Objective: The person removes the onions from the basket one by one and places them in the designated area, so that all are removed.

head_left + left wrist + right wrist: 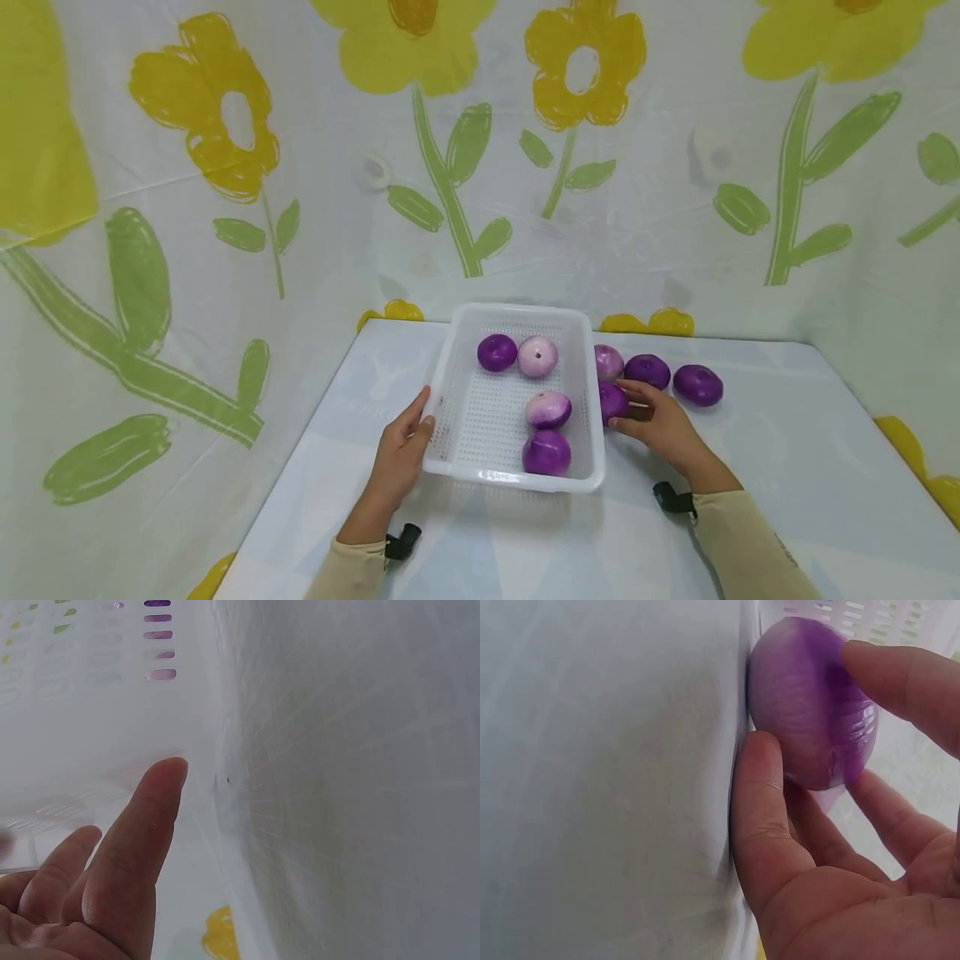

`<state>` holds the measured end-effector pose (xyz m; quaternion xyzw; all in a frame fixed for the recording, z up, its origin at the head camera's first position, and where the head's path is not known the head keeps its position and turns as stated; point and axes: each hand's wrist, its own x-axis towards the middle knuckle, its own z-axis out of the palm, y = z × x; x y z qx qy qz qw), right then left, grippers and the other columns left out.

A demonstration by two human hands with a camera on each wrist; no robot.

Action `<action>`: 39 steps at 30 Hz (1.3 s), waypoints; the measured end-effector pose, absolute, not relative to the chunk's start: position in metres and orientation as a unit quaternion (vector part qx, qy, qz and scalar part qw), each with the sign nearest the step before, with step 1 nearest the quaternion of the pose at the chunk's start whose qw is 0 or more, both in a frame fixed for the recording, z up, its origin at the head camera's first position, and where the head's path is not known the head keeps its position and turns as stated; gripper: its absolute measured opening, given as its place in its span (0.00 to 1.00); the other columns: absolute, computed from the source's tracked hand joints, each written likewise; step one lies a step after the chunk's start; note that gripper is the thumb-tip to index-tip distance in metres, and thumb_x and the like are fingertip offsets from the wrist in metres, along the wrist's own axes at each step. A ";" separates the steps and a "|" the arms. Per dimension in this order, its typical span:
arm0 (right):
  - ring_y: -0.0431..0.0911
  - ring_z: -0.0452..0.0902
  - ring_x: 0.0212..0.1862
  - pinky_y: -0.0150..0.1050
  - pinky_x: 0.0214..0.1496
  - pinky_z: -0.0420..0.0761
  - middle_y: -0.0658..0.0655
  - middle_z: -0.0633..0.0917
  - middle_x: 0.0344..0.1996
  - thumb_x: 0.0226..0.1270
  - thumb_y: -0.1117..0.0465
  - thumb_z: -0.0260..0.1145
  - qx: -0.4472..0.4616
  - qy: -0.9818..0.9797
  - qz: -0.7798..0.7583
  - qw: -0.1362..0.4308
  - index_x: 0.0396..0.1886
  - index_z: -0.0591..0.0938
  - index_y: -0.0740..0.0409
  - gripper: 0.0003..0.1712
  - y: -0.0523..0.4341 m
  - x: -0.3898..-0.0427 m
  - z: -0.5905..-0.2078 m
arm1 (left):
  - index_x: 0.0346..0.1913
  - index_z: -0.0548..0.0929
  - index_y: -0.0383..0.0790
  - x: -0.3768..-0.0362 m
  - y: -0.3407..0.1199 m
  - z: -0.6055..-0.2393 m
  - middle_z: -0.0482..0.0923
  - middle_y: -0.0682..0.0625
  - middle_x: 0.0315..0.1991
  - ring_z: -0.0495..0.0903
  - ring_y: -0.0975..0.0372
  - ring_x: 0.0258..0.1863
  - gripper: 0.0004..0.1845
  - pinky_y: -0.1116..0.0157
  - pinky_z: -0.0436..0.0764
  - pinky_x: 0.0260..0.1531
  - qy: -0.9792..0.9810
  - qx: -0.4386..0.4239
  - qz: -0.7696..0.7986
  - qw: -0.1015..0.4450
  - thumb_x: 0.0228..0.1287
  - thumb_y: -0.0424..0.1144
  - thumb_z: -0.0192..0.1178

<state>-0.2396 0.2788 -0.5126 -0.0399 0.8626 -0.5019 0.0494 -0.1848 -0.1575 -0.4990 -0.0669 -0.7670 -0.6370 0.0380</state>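
A white perforated plastic basket (487,425) stands on the table with several purple onions in it. Two lie at its far end, a dark onion (497,353) and a pale onion (537,357). Along its right side are a two-tone onion (548,410) and a purple onion (547,452). My left hand (401,454) is at the basket's left side, its fingers extended along the wall (90,735). Just outside the right wall, my right hand (660,425) grips another purple onion (814,705) between thumb and fingers, low against the tabletop (615,787).
Behind and right of the right hand lie a pale onion (609,363) and two dark onions, one nearer (647,367) and one farther right (699,385). A flower-printed curtain (315,250) rises behind the table's back edge and at both sides.
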 end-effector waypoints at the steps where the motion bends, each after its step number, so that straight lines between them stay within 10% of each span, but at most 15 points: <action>1: 0.65 0.78 0.66 0.60 0.61 0.81 0.67 0.74 0.72 0.65 0.53 0.81 -0.040 0.863 -0.501 0.050 0.80 0.70 0.47 0.46 0.279 -0.239 -0.512 | 0.84 0.62 0.45 -0.184 -0.157 -0.498 0.64 0.49 0.80 0.74 0.50 0.70 0.30 0.52 0.82 0.58 -0.767 -0.063 -0.637 0.036 0.85 0.39 0.53; 39: 0.66 0.77 0.66 0.61 0.61 0.81 0.67 0.72 0.74 0.63 0.53 0.81 -0.050 0.874 -0.481 0.048 0.80 0.68 0.52 0.49 0.280 -0.236 -0.507 | 0.83 0.62 0.43 -0.185 -0.156 -0.501 0.61 0.49 0.81 0.70 0.52 0.73 0.30 0.50 0.79 0.63 -0.773 -0.074 -0.628 0.048 0.85 0.39 0.52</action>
